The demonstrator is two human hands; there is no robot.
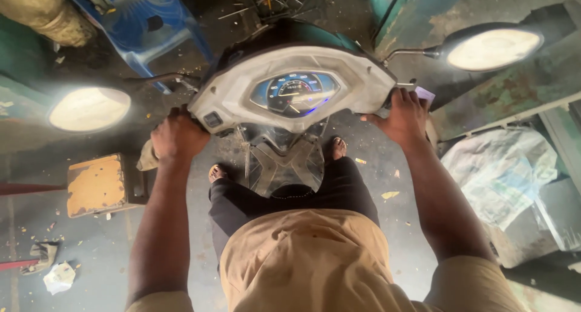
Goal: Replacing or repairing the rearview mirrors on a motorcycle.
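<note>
**Both hands on the scooter's handlebar**

Tan cloth of the person's shirt [308,257] filled the near edge of the view, with dark trousers [290,197] just beyond it. The person sat astride a scooter [290,88], and two sandalled feet rested on the floor on each side of the footboard [279,167].

The left hand [177,136] was closed around the left handlebar grip, fingers curled fully over it, so the grip itself was almost hidden. The right hand [404,115] was closed in the same way on the right grip, fingers wrapped over the top and the thumb underneath. Between the hands lay the grey handlebar cover with a lit blue speedometer [295,93]. A round mirror [89,108] stood out on the left and another mirror [493,49] on the right, both shining bright.

Risk, as I judge it: the right fist sat on the throttle side, and the display was lit. A small twist of that wrist could push the scooter forward into the blue plastic chair [145,21] and the loose metal parts just ahead. The floor [109,251] had scraps and rags, so a foot could slip there. A worn wooden stool [97,185] stood near the left foot, and crumpled sheets [499,173] lay on the right.
</note>
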